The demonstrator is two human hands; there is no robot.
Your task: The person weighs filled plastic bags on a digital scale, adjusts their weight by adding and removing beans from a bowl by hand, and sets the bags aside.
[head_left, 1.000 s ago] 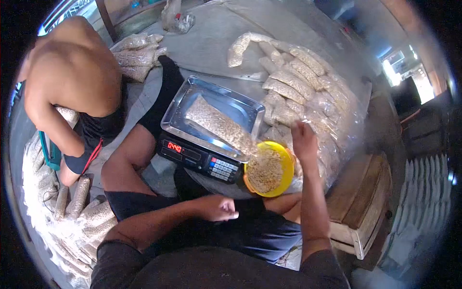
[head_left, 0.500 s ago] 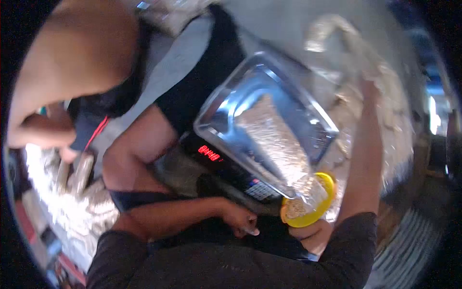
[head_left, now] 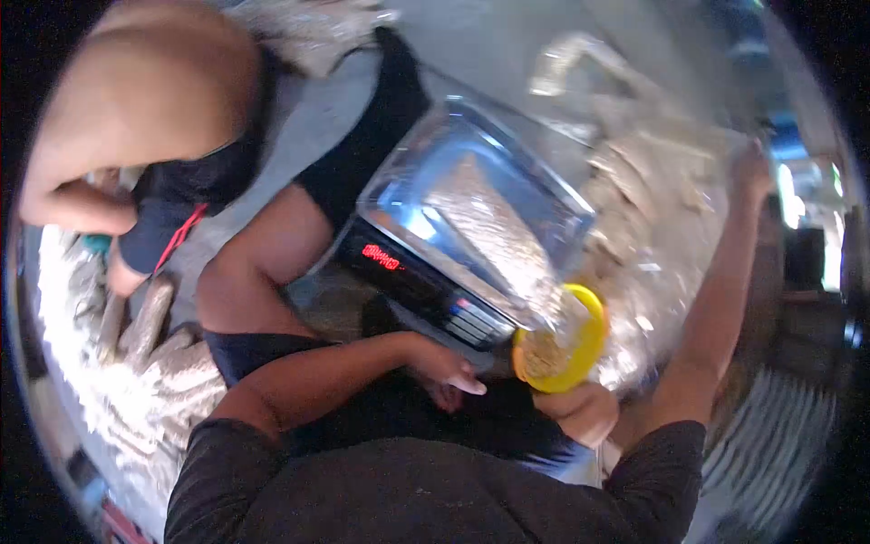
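Observation:
A clear bag of pale pieces (head_left: 489, 222) lies on the metal tray (head_left: 403, 213) of a digital scale (head_left: 408, 281) with a red display. Its lower end reaches a yellow bowl (head_left: 591, 340) holding similar loose pieces. My left hand (head_left: 444, 370) is over my lap, below the scale, with its fingers curled; nothing can be made out in it. Out at the right, beyond the heap of filled bags (head_left: 634, 199), my right hand (head_left: 750, 172) is at the end of my stretched arm. It is blurred, so its fingers cannot be read.
A co-worker (head_left: 154, 82) sits bent over at the upper left. Many filled bags (head_left: 145, 390) lie at the lower left, and more bags (head_left: 317, 32) are at the top. Ridged pale material (head_left: 770, 453) stands at the lower right.
My right hand has moved from near the bowl out to the far right, past the bags. My left hand stays over my lap. The camera view has shifted and tilted.

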